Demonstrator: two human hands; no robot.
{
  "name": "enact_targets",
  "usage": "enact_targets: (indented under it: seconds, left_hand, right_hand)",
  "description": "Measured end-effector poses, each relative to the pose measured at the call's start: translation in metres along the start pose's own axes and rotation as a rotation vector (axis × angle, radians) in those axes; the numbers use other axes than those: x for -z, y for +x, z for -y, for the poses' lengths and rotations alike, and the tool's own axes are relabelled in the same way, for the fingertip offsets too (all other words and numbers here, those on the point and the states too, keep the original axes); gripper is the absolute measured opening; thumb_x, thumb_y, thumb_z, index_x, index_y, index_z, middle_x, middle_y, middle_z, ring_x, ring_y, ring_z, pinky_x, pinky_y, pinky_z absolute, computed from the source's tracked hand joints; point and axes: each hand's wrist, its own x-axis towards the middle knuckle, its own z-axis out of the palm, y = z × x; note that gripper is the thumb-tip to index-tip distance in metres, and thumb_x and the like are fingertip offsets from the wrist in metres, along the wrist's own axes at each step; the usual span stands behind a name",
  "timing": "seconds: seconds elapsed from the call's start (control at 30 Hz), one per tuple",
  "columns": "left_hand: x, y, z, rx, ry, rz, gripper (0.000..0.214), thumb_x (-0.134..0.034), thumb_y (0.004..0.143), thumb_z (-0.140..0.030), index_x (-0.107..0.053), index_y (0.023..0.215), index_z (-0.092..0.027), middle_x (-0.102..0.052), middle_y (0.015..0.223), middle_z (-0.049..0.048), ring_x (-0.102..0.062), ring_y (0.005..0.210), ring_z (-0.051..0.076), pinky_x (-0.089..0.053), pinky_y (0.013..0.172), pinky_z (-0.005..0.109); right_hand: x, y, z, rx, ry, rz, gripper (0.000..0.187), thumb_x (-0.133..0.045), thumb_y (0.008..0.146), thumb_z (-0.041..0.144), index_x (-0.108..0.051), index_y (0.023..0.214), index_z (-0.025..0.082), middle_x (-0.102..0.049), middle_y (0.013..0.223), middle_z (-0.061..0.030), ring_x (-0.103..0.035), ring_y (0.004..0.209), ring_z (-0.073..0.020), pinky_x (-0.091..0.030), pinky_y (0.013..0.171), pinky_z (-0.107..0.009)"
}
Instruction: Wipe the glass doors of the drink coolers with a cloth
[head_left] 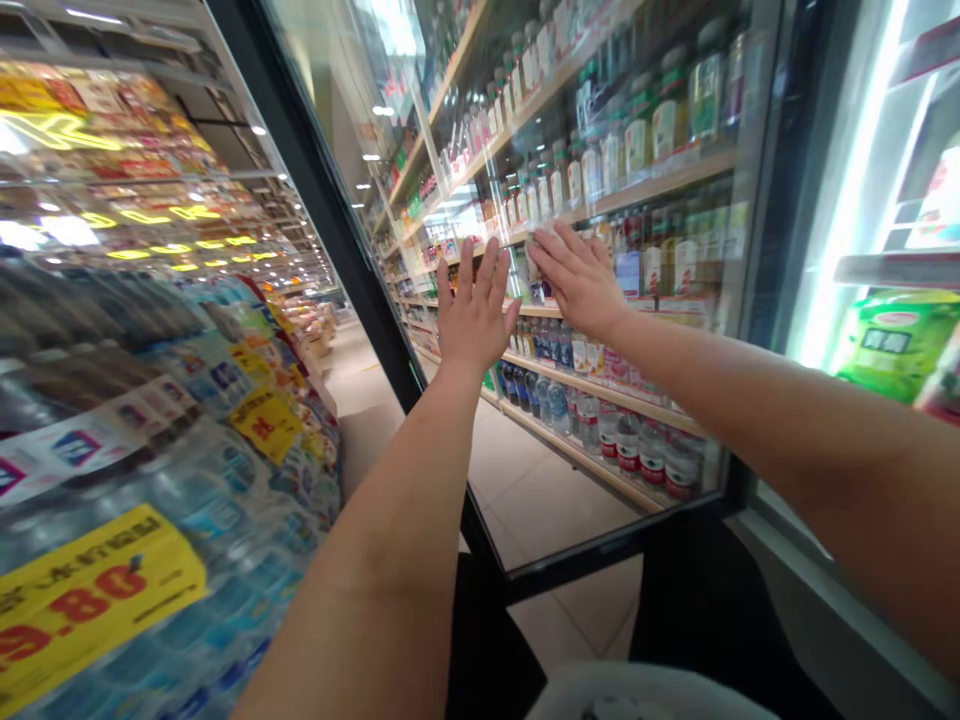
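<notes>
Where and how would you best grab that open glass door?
Probably by the dark frame along the left edge of the glass door, coming from the left: it is a narrow bar with open space beyond, while the rest is mostly flat glass.

bottom shelf point(592, 463): red-labelled bottles point(628, 446) | upper shelf point(652, 188): green-capped bottles point(665, 125) | tiled floor point(525, 490)

Bottle packs point(251, 550) stand left of the door point(540, 470).
</notes>
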Motion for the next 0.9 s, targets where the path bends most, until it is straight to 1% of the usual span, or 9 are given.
enact_targets:
  seconds: [0.13,0.23,0.33,0.4,0.5,0.63,0.73,0.8,0.9]
  left_hand:
    - [-0.001,0.0,0.002,-0.008,0.023,-0.008,0.063,-0.047,0.104,-0.038,-0.033,0.163,-0.022,-0.023,0.169,0.004,-0.005,0.159,0.029,0.006,0.131,0.057]
    - [-0.002,0.0,0.002,-0.005,0.013,-0.011,0.062,-0.047,0.104,-0.039,-0.033,0.163,-0.022,-0.024,0.169,0.0037,-0.006,0.159,0.028,0.006,0.131,0.058]
    - [-0.001,0.0,0.001,0.005,-0.005,-0.009,0.062,-0.047,0.104,-0.039,-0.033,0.163,-0.023,-0.024,0.169,0.0033,-0.006,0.159,0.028,0.005,0.131,0.058]
    - [0.0,0.0,0.001,0.005,0.003,-0.009,0.062,-0.047,0.104,-0.039,-0.034,0.162,-0.023,-0.025,0.169,0.0035,-0.006,0.159,0.028,0.005,0.131,0.058]
    - [0.001,0.0,0.0,-0.004,0.042,-0.012,0.062,-0.047,0.104,-0.038,-0.034,0.162,-0.022,-0.025,0.169,0.0047,-0.007,0.159,0.028,0.005,0.131,0.057]
    - [-0.001,-0.001,0.002,-0.017,0.081,-0.016,0.062,-0.047,0.105,-0.039,-0.032,0.162,-0.021,-0.024,0.169,0.0055,-0.006,0.159,0.029,0.003,0.131,0.058]
    - [-0.003,-0.001,0.003,-0.023,0.088,-0.018,0.062,-0.047,0.105,-0.039,-0.032,0.162,-0.021,-0.025,0.169,0.0063,-0.006,0.159,0.029,0.002,0.131,0.06]
    - [-0.005,-0.001,0.003,-0.025,0.099,-0.021,0.062,-0.046,0.105,-0.039,-0.031,0.163,-0.021,-0.025,0.169,0.0061,-0.005,0.159,0.028,0.001,0.131,0.06]
    - [-0.006,-0.002,0.003,-0.02,0.106,-0.011,0.064,-0.045,0.105,-0.039,-0.029,0.164,-0.021,-0.023,0.17,0.0046,-0.001,0.159,0.028,0.002,0.131,0.06]
  right_hand:
    - [0.006,0.016,-0.004,-0.041,0.021,-0.019,0.061,-0.036,0.102,0.02,-0.035,0.162,0.028,-0.035,0.168,-0.0027,-0.024,0.158,-0.0275,-0.021,0.127,-0.06]
    - [0.006,0.032,-0.006,-0.104,0.008,-0.08,0.06,-0.035,0.1,0.02,-0.039,0.16,0.024,-0.034,0.168,-0.0033,-0.026,0.158,-0.0273,-0.023,0.126,-0.059]
    - [0.002,0.038,-0.007,-0.139,-0.008,-0.135,0.058,-0.035,0.1,0.02,-0.044,0.157,0.022,-0.036,0.167,-0.0029,-0.027,0.157,-0.0261,-0.025,0.125,-0.056]
    - [-0.001,0.036,-0.008,-0.151,-0.017,-0.16,0.058,-0.035,0.1,0.021,-0.044,0.157,0.023,-0.037,0.167,-0.002,-0.028,0.157,-0.0253,-0.026,0.125,-0.055]
    - [-0.007,0.025,-0.013,-0.151,-0.048,-0.176,0.059,-0.036,0.099,0.024,-0.042,0.158,0.024,-0.037,0.166,-0.0017,-0.029,0.156,-0.0255,-0.028,0.124,-0.055]
    - [-0.015,0.008,-0.019,-0.158,-0.085,-0.189,0.06,-0.038,0.098,0.028,-0.04,0.159,0.022,-0.037,0.167,-0.0048,-0.028,0.156,-0.0274,-0.029,0.123,-0.056]
    - [-0.019,0.004,-0.019,-0.184,-0.086,-0.187,0.06,-0.038,0.099,0.027,-0.042,0.158,0.021,-0.036,0.167,-0.0076,-0.027,0.156,-0.0293,-0.028,0.122,-0.058]
    - [-0.016,0.004,-0.022,-0.14,-0.097,-0.165,0.061,-0.038,0.099,0.026,-0.04,0.159,0.019,-0.035,0.167,-0.0089,-0.026,0.157,-0.0302,-0.027,0.122,-0.059]
    - [-0.004,0.01,-0.032,0.05,-0.1,-0.067,0.062,-0.04,0.099,0.027,-0.037,0.161,0.02,-0.035,0.168,-0.0075,-0.024,0.157,-0.0292,-0.025,0.123,-0.058]
